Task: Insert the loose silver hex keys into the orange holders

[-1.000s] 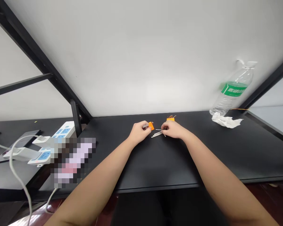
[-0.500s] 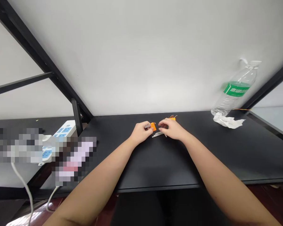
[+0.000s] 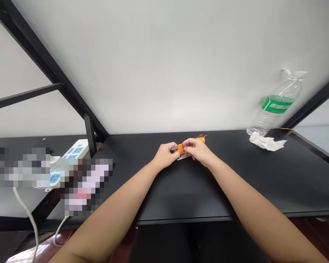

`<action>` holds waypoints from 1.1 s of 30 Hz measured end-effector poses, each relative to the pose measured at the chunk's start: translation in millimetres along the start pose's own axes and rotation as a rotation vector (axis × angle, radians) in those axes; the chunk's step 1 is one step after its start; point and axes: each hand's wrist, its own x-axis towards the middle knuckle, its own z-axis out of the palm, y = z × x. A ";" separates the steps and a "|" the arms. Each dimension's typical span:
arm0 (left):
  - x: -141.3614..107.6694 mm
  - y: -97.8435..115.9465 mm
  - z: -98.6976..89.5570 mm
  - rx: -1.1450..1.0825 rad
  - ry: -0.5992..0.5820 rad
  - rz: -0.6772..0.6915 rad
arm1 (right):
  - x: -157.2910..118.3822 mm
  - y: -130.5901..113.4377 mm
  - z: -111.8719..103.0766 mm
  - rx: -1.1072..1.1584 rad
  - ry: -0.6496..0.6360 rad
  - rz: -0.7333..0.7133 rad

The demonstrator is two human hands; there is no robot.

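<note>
My left hand [image 3: 166,156] is closed around a small orange block [image 3: 181,149], with thin dark rods sticking out of its left side between my fingers. At the block's right side my right hand [image 3: 199,151] is closed in a pinch. Whatever sits between those fingertips is too small to make out. Just behind the right hand lies a second orange piece [image 3: 201,139] with several copper-coloured wire ends standing up from it. Several thin pale sticks [image 3: 184,157] rest on the black table [image 3: 181,193] under my hands, partly covered by them.
At the right, a clear plastic bottle [image 3: 276,105] with a green label leans near the wall, a crumpled white tissue [image 3: 267,142] before it. On the left are a white power strip [image 3: 76,149], a blurred-out pinkish item [image 3: 90,186], a cable and a black frame.
My right hand has moved left to the orange block and its fingers have closed together. The left hand and its block have shifted slightly right, with the block turned a little.
</note>
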 end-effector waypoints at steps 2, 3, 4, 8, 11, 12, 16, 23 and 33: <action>-0.1 0.7 0.2 0.018 -0.011 0.020 | 0.1 0.5 1.3 -0.081 0.033 -0.012; -0.2 1.1 0.1 0.028 -0.014 0.030 | 0.1 0.6 1.6 -0.138 0.046 -0.020; -0.2 1.5 -0.1 0.037 -0.016 0.037 | 0.0 0.4 1.5 -0.189 0.053 -0.024; 0.0 2.3 -1.5 0.067 -0.004 0.038 | 0.3 -0.9 -1.0 -0.243 0.023 -0.018; -0.2 2.5 -1.8 0.069 0.002 0.053 | 1.5 -0.4 -1.8 -0.245 0.013 -0.038; -0.2 2.7 -1.6 0.067 0.001 0.055 | 1.9 0.1 -1.6 -0.236 0.017 -0.041; -0.4 4.5 -1.0 0.079 -0.001 0.045 | 2.4 0.8 0.7 -0.084 -0.011 -0.004; -0.2 6.0 -1.6 0.075 -0.004 0.043 | 2.7 2.5 -3.4 -0.066 -0.007 0.003; 1.9 1.3 -2.2 0.055 0.039 -0.007 | 11.9 5.8 -47.0 -0.735 0.139 0.026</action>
